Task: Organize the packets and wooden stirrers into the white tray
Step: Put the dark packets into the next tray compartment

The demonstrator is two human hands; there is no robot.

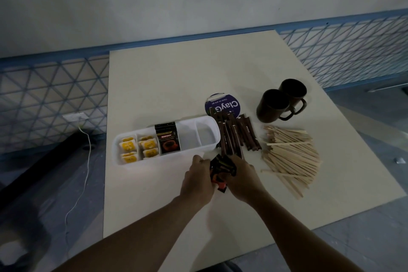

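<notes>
A long white tray [212, 126] lies on the cream board. Its two left compartments hold yellow packets [141, 146]; a middle one holds black coffee packets [167, 140]; the right compartments show nothing inside. Brown sugar sticks [237, 133] are piled just right of the tray. A heap of wooden stirrers [291, 157] lies further right. In front of the tray, my left hand [197, 180] and my right hand [241, 178] together grip a bunch of black and orange packets [223, 166].
Two dark mugs [280, 101] stand at the back right of the cream board [176, 77]. A round purple-lidded container [223, 104] sits behind the sugar sticks. Blue wire mesh fencing [53, 95] runs behind the board. A white cable [85, 161] hangs at the left.
</notes>
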